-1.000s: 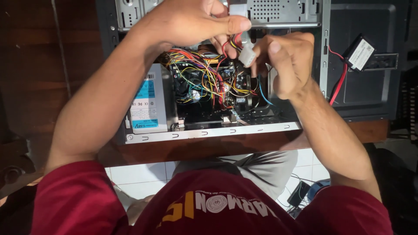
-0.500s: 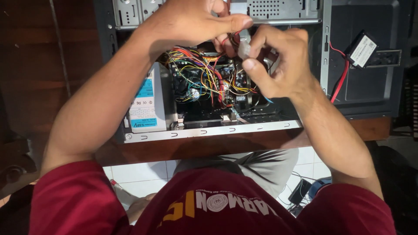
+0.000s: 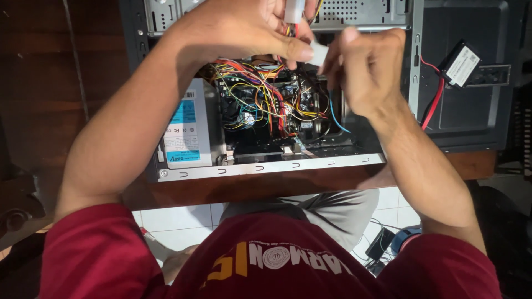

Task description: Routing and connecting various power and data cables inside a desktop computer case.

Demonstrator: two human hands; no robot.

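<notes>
An open computer case [image 3: 266,166] lies on its side on a dark wooden table. Inside it shows a tangle of coloured wires [image 3: 260,97] and a grey power supply box [image 3: 188,130]. My left hand [image 3: 244,27] is above the case, fingers pinching a white plastic connector [image 3: 295,10] at the top edge. My right hand [image 3: 368,66] is close beside it, fingers closed around another white connector [image 3: 320,52] that touches my left thumb. Red and yellow wires run from the connectors down into the case.
A small black drive with a white label [image 3: 460,62] lies on the case's side panel [image 3: 471,111] at the right, with red cables [image 3: 432,108] attached. White floor tiles and cables [image 3: 388,243] show below the table edge. My maroon shirt fills the bottom.
Both hands have risen toward the top of the view. My right hand moved left and closed in on my left hand, bringing the two white connectors together.
</notes>
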